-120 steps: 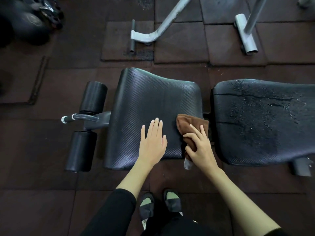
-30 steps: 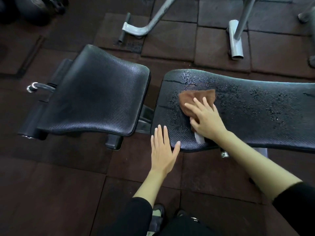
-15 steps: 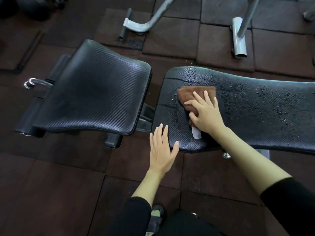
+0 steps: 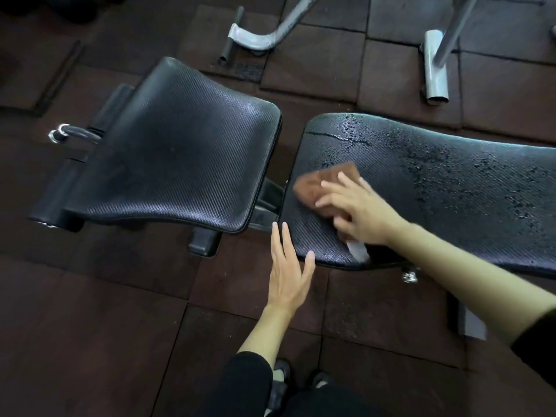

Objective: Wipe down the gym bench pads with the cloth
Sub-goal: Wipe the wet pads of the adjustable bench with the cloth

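Observation:
Two black textured bench pads lie side by side. The seat pad [image 4: 177, 152] is on the left and looks dry. The long back pad [image 4: 451, 188] on the right is beaded with water drops and has a crack near its far left corner. My right hand [image 4: 358, 213] presses a brown cloth [image 4: 313, 185] flat on the left end of the back pad; a white tag sticks out under my wrist. My left hand [image 4: 287, 272] is open, fingers together, hovering by the near left corner of the back pad, thumb at its edge.
The floor is dark rubber tiles. Grey metal legs [image 4: 434, 64] of another machine stand behind the bench, with a curved grey foot [image 4: 255, 34] further left. A chrome handle [image 4: 64, 133] and a roller pad stick out left of the seat. My shoes [image 4: 281, 377] are below.
My right hand has slid the cloth toward the near left of the back pad, and it is motion-blurred. Four seconds ago both hands were at the seat pad.

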The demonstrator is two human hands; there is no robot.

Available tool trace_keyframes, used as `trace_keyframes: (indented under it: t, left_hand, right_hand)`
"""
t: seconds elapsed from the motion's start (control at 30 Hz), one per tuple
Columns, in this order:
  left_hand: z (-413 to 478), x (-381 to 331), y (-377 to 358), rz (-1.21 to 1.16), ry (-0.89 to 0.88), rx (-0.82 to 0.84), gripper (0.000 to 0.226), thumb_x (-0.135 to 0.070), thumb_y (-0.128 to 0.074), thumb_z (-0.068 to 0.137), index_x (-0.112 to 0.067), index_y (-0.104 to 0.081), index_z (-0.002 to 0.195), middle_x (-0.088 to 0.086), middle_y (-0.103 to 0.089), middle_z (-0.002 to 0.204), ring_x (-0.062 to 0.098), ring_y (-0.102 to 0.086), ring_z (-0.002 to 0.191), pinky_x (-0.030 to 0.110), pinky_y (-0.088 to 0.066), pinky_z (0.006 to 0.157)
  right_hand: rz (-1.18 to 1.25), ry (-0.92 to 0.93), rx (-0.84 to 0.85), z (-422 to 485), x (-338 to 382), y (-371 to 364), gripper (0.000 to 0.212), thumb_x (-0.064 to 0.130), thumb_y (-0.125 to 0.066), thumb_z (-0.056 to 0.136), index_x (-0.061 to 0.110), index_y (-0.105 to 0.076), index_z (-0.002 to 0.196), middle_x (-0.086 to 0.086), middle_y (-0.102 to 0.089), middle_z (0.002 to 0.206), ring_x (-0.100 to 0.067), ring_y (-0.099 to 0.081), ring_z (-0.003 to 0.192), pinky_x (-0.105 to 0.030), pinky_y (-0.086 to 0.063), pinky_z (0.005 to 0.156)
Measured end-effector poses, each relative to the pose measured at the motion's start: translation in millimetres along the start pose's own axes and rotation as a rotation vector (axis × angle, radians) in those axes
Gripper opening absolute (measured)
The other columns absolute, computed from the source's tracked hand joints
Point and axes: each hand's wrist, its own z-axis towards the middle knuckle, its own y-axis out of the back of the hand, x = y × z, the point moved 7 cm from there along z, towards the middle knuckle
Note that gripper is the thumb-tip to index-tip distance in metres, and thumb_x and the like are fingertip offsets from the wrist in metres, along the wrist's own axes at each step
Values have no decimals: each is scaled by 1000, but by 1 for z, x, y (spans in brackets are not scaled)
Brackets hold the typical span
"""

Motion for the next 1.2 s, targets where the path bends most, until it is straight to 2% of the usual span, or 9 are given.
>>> trace_keyframes:
  t: [0.13, 0.23, 0.37, 0.47, 0.63, 0.77, 0.87, 1.0, 1.2]
  left_hand:
    - [-1, 4, 3, -24, 10, 14, 77, -51, -27, 91, -18, 10, 150, -9, 16, 156, 4, 5, 144, 5, -6, 104]
    - [-2, 8, 3, -68, 30, 28, 78, -52, -27, 90, -17, 12, 149, -12, 17, 154, -5, 11, 140, -3, 2, 101]
    - [-14, 16, -1, -187, 91, 16, 79, -56, -25, 91, -18, 11, 150, -12, 13, 155, -13, 10, 136, -4, 0, 101]
    - [-25, 23, -8, -252, 173, 38, 74, -53, -29, 96, -13, 2, 149, -8, 2, 154, 1, -1, 141, -4, 0, 100]
    - [-25, 22, -11, -291, 195, 26, 88, -70, -20, 84, -15, 4, 148, -11, 2, 149, -8, 3, 135, -1, 1, 103]
    - [-20, 18, -11, -254, 186, 5, 76, -61, -19, 88, -24, 9, 149, -19, 10, 151, -19, 9, 132, 0, -2, 104]
    - [-16, 17, -8, -237, 201, -23, 71, -56, -19, 91, -25, 7, 149, -16, 5, 153, -14, 5, 135, 8, -5, 109]
    - [-16, 20, -7, -212, 189, -28, 67, -50, -21, 95, -22, 3, 151, -14, 1, 154, -17, 6, 133, 6, -4, 108]
    - [1, 11, 2, 54, 63, -92, 76, -58, -3, 94, -6, -4, 149, -1, -3, 156, 5, 1, 143, 35, -5, 119]
  right_hand:
    - [17, -231, -144, 50, -5, 23, 49, 34, -43, 76, 28, -55, 123, 0, -39, 149, -35, -20, 142, -54, -15, 110]
    - [22, -200, -129, 49, -10, 3, 42, 26, -52, 80, 25, -57, 122, -1, -42, 147, -37, -24, 141, -51, -16, 109]
    - [16, 90, -51, 25, 40, -13, 44, 26, -50, 75, 24, -60, 118, -4, -47, 143, -38, -32, 137, -54, -22, 107]
    - [6, 292, 48, -7, 76, -33, 43, 35, -43, 77, 30, -59, 117, 1, -46, 144, -31, -31, 140, -48, -18, 111]
    - [8, 381, 133, -2, 68, -37, 41, 36, -43, 80, 35, -56, 119, 8, -42, 146, -20, -22, 144, -42, -13, 117]
    - [52, 130, 55, 55, 38, -20, 41, 24, -55, 80, 28, -57, 121, 4, -43, 145, -29, -24, 142, -47, -17, 114]
    - [9, 12, -8, 70, 34, -18, 39, 23, -55, 84, 27, -57, 123, 4, -43, 146, -31, -23, 142, -44, -14, 111]
    - [9, 238, -47, 38, 57, -22, 45, 32, -40, 74, 26, -64, 111, -1, -56, 135, -34, -40, 134, -48, -25, 109]
    - [-9, 322, 34, 20, 44, -24, 40, 29, -53, 77, 31, -59, 117, 6, -47, 142, -23, -31, 140, -38, -16, 114]
